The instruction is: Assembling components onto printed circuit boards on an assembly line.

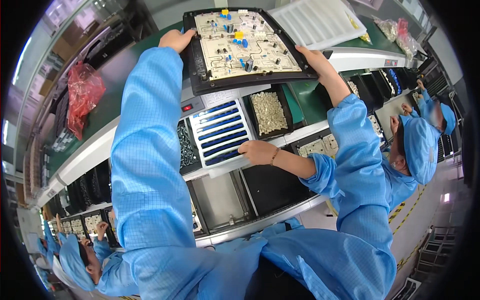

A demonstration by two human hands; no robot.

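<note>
With both arms stretched out, I hold up a black pallet (199,86) by its two sides. On it lies a cream circuit board panel (220,55) bearing blue, yellow, white and black components. My left hand (176,40) grips the pallet's left edge, its fingers partly hidden behind it. On the opposite edge, near the corner, is my right hand (315,60), also closed on the pallet. Below the pallet, a white slotted tray (220,127) holds rows of blue parts. Another person's hand (257,151) reaches in from the right and touches that tray's corner.
A black bin of cream connectors (269,112) stands right of the slotted tray; a bin of small dark parts (187,145) is left. White stacked trays (317,22) lie on the green upper shelf, a red plastic bag (84,97) at left. Co-workers sit both sides.
</note>
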